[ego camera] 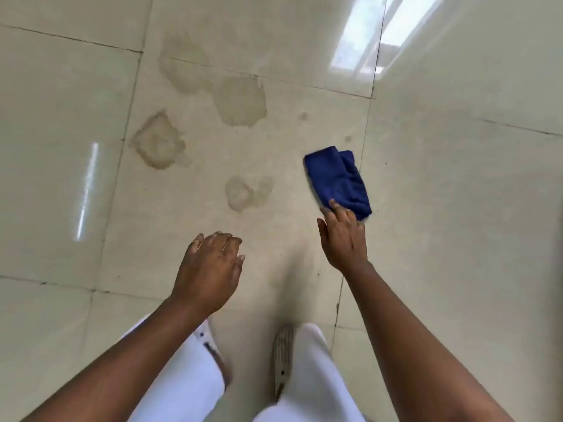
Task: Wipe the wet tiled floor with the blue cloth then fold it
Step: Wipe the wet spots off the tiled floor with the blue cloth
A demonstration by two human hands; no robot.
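Observation:
A dark blue cloth (339, 181) lies loosely bunched on the pale tiled floor (457, 208), right of centre. My right hand (344, 239) reaches down to its near end, with straight fingertips touching the cloth's edge. My left hand (210, 269) hovers above the floor at centre, fingers relaxed and slightly curled, holding nothing. Several wet patches mark the tiles to the left of the cloth: a large one (240, 100) farther off, one (158, 141) at the left and a smaller one (246, 191) nearer to me.
My legs in white trousers (189, 376) and a grey slipper (283, 357) fill the bottom of the view. Dark grout lines (367, 123) cross the glossy tiles. A window's reflection (365, 35) glares at the top right.

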